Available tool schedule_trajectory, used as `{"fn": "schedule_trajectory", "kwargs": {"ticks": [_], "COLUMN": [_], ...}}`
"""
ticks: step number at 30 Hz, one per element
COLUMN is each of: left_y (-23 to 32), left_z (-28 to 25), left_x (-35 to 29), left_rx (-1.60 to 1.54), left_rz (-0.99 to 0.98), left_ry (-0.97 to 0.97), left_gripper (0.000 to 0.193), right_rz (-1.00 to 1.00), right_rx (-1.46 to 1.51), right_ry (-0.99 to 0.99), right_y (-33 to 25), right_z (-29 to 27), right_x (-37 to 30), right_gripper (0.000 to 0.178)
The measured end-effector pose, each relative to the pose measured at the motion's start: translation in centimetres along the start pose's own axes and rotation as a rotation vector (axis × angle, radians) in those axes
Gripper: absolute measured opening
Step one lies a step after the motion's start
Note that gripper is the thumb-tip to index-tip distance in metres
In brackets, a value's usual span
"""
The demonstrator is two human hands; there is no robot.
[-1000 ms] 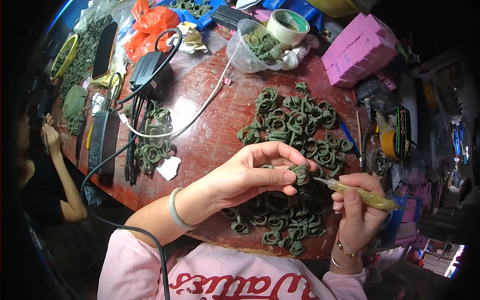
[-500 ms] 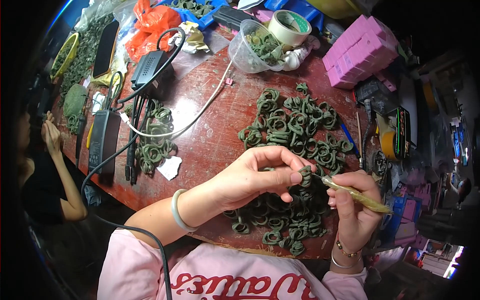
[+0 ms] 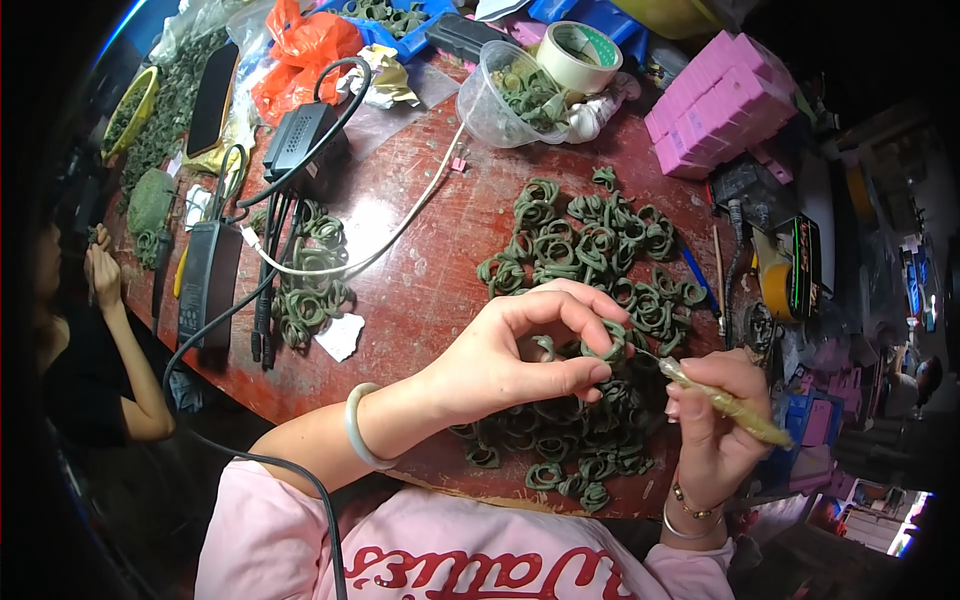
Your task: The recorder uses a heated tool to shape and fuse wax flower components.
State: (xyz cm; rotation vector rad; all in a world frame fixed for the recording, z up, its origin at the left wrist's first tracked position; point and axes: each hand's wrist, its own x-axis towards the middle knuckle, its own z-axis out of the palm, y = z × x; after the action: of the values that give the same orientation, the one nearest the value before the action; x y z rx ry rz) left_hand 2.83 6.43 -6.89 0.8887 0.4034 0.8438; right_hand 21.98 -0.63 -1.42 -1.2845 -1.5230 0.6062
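Observation:
Between the thumb and fingers of my left hand (image 3: pixel 510 350) is a dark green ring (image 3: pixel 608 343), held above a pile of similar green rings (image 3: pixel 590 240). My right hand (image 3: pixel 722 420) grips a thin-tipped hand tool (image 3: pixel 735 408) whose thick handle looks wrapped in yellowish, shiny material. Its fine metal tip points left toward the ring, with a small gap that I cannot judge exactly. Parts of the pile lie hidden under my hands.
A smaller group of green rings (image 3: pixel 310 300) lies left, beside black adapters (image 3: pixel 208 285) and cables. Farther back stand a clear plastic tub (image 3: pixel 490 110), a tape roll (image 3: pixel 580 58) and pink blocks (image 3: pixel 720 105). Another person's hand (image 3: pixel 103 272) shows at far left.
The ring in my left hand has turned to show its opening, and my left fingers have spread a little. My right hand has drawn the tool slightly right and down, away from the ring.

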Motion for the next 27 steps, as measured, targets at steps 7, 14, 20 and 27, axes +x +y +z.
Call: {"fn": "schedule_trajectory", "kwargs": {"ticks": [7,14,20,27], "left_y": [0.1,-0.6,-0.1,-0.7], "left_z": [0.4,-0.3,0.2,-0.2], "left_x": [-0.2,0.0,-0.3,-0.1], "left_rx": [0.26,0.571,0.509,0.633], "left_rz": [0.111,0.364,0.2,0.414], "left_ry": [0.051,0.087,0.143,0.118], "left_gripper": [0.009,0.01,0.014,0.017], "right_rz": [-0.077,-0.029,-0.044,-0.1], "right_rx": [0.013,-0.018,-0.036,-0.08], "right_ry": [-0.047,-0.049,-0.107,-0.155], "right_y": [0.3,0.2,-0.3,-0.4], "right_z": [-0.4,-0.4,-0.4,-0.1], "right_x": [0.1,-0.1,0.2,0.7], "right_gripper": [0.02,0.018,0.016,0.016]}}
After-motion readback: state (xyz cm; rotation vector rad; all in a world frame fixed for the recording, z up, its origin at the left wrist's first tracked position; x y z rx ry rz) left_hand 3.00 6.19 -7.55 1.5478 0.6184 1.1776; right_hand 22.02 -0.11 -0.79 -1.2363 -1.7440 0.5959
